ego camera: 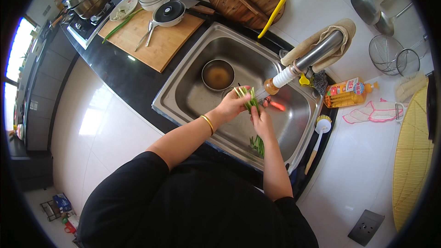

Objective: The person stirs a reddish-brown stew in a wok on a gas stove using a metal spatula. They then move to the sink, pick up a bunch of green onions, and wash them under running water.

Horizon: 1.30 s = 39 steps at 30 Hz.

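A bunch of leafy green vegetables (253, 105) is held over the stainless steel sink (193, 100), stems upward and leaves hanging toward me. My left hand (236, 102), below a gold bangle, grips the stem ends. Lower down the bunch, my right hand (262, 122) is closed around it. Water appears to run onto the stems from the tap's amber nozzle (271, 86). A dark pot or bowl (218, 75) with brownish liquid stands in the sink. Behind my hands lies an orange-handled utensil (277, 106), its working end partly hidden.
Left of the sink, a wooden cutting board (172, 46) carries a lidded pan (168, 13), scissors or tongs (146, 36) and scallions (120, 26). A cleaver (187, 3) lies behind. A cloth (317, 43) drapes the tap. Right are a detergent bottle (346, 93) and a dish brush (322, 127).
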### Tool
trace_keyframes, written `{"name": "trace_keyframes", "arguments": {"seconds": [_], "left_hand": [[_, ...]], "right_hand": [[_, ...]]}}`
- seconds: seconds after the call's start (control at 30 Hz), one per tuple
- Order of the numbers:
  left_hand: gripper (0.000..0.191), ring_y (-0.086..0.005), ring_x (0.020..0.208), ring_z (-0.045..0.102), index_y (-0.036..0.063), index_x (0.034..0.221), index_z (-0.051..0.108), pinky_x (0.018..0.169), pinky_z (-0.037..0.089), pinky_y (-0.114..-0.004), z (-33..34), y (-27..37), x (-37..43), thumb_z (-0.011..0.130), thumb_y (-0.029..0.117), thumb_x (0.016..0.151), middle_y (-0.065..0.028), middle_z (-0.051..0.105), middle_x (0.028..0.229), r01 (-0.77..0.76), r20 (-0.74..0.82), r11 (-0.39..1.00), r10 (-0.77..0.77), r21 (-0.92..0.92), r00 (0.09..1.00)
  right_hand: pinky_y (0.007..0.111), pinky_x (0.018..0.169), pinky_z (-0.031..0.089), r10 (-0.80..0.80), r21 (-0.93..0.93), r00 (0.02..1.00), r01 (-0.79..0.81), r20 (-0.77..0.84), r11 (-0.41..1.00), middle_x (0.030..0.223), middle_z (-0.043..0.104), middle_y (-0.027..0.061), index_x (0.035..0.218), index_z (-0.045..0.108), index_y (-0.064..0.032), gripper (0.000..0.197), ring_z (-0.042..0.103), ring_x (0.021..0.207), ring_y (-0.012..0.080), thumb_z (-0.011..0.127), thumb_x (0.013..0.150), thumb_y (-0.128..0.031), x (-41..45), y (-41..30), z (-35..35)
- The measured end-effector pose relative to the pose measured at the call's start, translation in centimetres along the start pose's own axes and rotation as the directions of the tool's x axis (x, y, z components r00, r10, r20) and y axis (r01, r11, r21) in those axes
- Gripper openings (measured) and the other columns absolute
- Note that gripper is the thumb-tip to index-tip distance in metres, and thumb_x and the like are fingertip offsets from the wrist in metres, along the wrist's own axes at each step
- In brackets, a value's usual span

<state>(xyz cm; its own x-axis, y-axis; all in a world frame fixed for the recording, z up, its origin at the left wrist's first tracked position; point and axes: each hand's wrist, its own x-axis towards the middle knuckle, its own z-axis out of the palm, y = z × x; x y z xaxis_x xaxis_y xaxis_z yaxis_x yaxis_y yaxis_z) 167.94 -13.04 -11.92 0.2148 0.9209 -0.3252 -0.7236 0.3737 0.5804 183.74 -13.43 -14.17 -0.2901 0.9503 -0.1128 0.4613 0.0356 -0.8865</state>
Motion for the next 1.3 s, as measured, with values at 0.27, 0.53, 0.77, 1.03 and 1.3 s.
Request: {"name": "trace_keyframes", "arguments": {"seconds": [0.27,0.53,0.77,1.03,1.3], "left_hand": [[0.036,-0.0177,0.095,0.055,0.0051,0.109,0.044,0.082,0.045,-0.031,-0.3,0.1,0.3,0.056,-0.007,0.077,-0.0072,0.054,0.099,-0.028,0.073,0.999,0.025,0.04,0.997],[0.028,-0.0169,0.094,0.056,0.0016,0.105,0.049,0.083,0.047,-0.032,-0.7,0.6,0.5,0.058,-0.002,0.079,-0.0077,0.057,0.098,0.037,0.067,0.989,-0.047,0.141,0.997],[0.019,-0.0163,0.078,0.061,-0.0004,0.096,0.055,0.073,0.053,-0.034,-1.3,0.2,0.8,0.061,-0.001,0.078,-0.0062,0.061,0.088,-0.013,-0.046,0.935,0.031,0.355,0.998],[0.022,-0.0171,0.078,0.061,-0.0009,0.1,0.053,0.071,0.053,-0.033,-1.6,-0.2,0.6,0.06,0.002,0.079,-0.0072,0.06,0.089,-0.023,-0.135,0.966,0.059,0.256,0.989],[0.02,-0.0143,0.086,0.057,0.0016,0.1,0.056,0.079,0.047,-0.032,-1.2,-1.0,0.2,0.06,0.01,0.082,-0.005,0.06,0.092,0.043,-0.125,0.989,-0.025,0.139,0.992]], "right_hand": [[0.024,0.051,0.045,0.04,0.39,0.985,-0.105,0.17,0.915,0.068,0.051,-0.0005,0.099,0.055,-0.0018,0.025,0.05,0.06,0.0074,0.057,0.085,-0.022,-0.1,-1.6,-0.6],[0.024,0.057,0.048,0.062,0.508,0.992,-0.112,0.114,0.854,0.077,0.056,0.0005,0.098,0.056,-0.0012,0.026,0.052,0.068,0.0084,0.062,0.082,-0.02,0.2,-1.8,-0.7],[0.024,0.069,0.043,0.001,0.462,0.998,0.027,-0.06,0.886,0.086,0.061,0.0024,0.098,0.059,-0.0008,0.027,0.053,0.075,0.0084,0.064,0.082,-0.022,0.4,-1.1,-0.3],[0.024,0.069,0.043,-0.014,0.385,1.0,0.002,0.027,0.923,0.087,0.061,0.0017,0.1,0.058,-0.0005,0.027,0.053,0.077,0.0077,0.062,0.082,-0.021,0.3,-0.1,-0.8],[0.025,0.078,0.042,-0.024,0.45,0.999,0.034,-0.028,0.893,0.095,0.06,0.0034,0.106,0.056,-0.0005,0.026,0.052,0.086,0.0088,0.055,0.087,-0.019,0.1,-1.3,0.1]]}}
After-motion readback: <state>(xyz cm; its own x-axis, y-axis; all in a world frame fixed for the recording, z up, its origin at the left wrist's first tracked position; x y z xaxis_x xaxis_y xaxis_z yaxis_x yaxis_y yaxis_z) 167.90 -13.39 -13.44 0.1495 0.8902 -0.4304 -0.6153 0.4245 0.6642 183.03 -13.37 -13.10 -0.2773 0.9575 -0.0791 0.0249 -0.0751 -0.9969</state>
